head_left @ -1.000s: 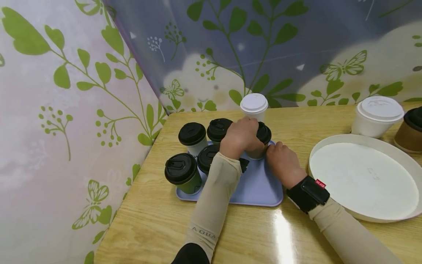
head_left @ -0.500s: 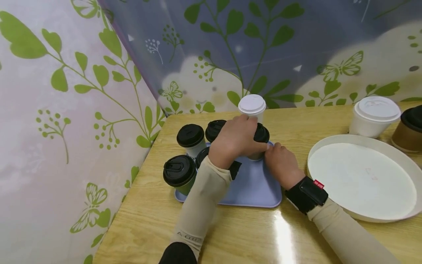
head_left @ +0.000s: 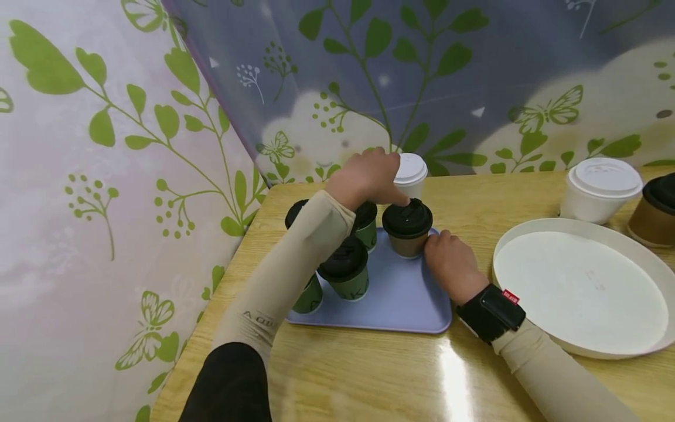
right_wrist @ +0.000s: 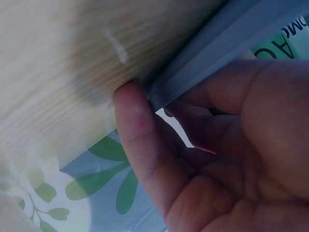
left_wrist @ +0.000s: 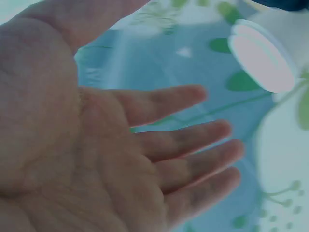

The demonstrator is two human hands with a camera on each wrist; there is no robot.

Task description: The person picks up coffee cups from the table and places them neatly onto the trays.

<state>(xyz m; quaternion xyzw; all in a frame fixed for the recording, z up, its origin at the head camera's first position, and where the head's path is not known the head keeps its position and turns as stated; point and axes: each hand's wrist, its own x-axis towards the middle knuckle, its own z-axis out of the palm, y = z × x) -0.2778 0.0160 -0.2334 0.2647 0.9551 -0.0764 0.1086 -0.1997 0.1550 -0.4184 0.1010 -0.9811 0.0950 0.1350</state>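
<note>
A lavender tray (head_left: 395,313) lies on the table and bears several black-lidded paper cups. My right hand (head_left: 453,264) grips its right edge; the right wrist view shows fingers curled at the tray's rim (right_wrist: 217,53). Over the back of the tray, my left hand (head_left: 364,179) has its fingers extended and holds nothing; the palm (left_wrist: 96,150) faces its wrist camera. Beneath its thumb stands a brown cup (head_left: 409,243) at the tray's back right corner. Right beside the fingers is a white-lidded cup (head_left: 412,171) behind the tray. My left forearm partly hides green cups (head_left: 349,284) on the tray's left.
A round white tray (head_left: 585,281) lies to the right on the wooden table (head_left: 369,375). Behind it stand another white cup (head_left: 601,190) and a black-lidded brown cup (head_left: 656,211). A leaf-patterned wall (head_left: 437,76) borders the table's back and left.
My left hand has let go of the brown cup and moved up and back toward the white cup, its arm swinging left. The right hand stays at the tray's edge.
</note>
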